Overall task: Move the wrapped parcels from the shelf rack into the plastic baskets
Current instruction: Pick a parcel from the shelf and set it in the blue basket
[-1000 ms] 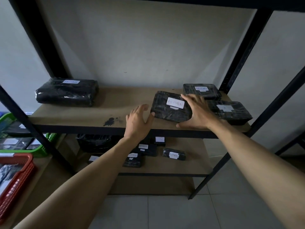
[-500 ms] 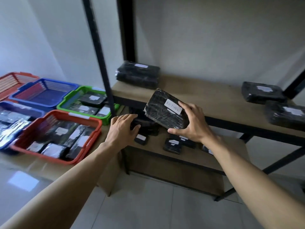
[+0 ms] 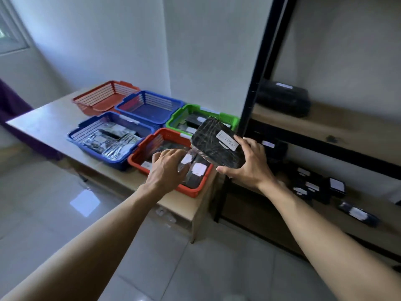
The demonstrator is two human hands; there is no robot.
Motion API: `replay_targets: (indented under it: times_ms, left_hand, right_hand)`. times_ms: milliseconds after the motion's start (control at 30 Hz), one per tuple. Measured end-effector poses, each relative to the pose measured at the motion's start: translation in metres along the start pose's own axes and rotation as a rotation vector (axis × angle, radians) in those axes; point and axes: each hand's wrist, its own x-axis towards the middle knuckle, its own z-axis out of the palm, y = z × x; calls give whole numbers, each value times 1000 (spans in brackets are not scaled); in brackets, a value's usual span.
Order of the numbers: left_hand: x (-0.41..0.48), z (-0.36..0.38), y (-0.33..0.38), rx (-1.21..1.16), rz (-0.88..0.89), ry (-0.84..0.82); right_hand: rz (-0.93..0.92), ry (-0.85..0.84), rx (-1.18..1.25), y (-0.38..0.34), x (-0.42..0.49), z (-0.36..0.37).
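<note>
My right hand [image 3: 247, 166] grips a black wrapped parcel [image 3: 212, 144] with a white handwritten label, tilted in the air over the right end of the near red basket [image 3: 138, 159]. That basket holds several wrapped parcels. My left hand [image 3: 168, 168] hovers over it, fingers relaxed and spread, above or touching the parcels inside; I cannot tell which. On the shelf rack [image 3: 325, 127] at the right lies a big black parcel [image 3: 284, 101] on the upper board, and several small ones sit on the lower board.
Five more baskets... rather, several baskets stand on a low table [image 3: 43, 124]: a near blue one [image 3: 76, 137] with parcels, a green one [image 3: 173, 120] with parcels, a far blue one [image 3: 152, 107] and a far red one [image 3: 104, 96]. A black rack post [image 3: 253, 101] rises beside them. Tiled floor lies below.
My view and both hands swung left from the rack to the baskets. The right hand carried the parcel off the shelf to above the near red basket; the left hand moved over that basket.
</note>
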Motion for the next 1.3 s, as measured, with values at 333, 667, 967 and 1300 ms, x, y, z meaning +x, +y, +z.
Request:
replay_targets:
  times_ms: [333,667,967,1300]
  left_hand:
    - [14,-51,-119,0,-95,40]
    - [97,-74,-239,55,-89,-21]
    - [188,-78,-329,20,-102,-84]
    - [340,-18,-417,-42,-9,-231]
  right_hand:
    - [-9,-76,-72,-88,84,82]
    - [87,-117,-105,-139,209,171]
    - [165,-172,-167,-162,305,226]
    - [281,-253,-303,-145,451,284]
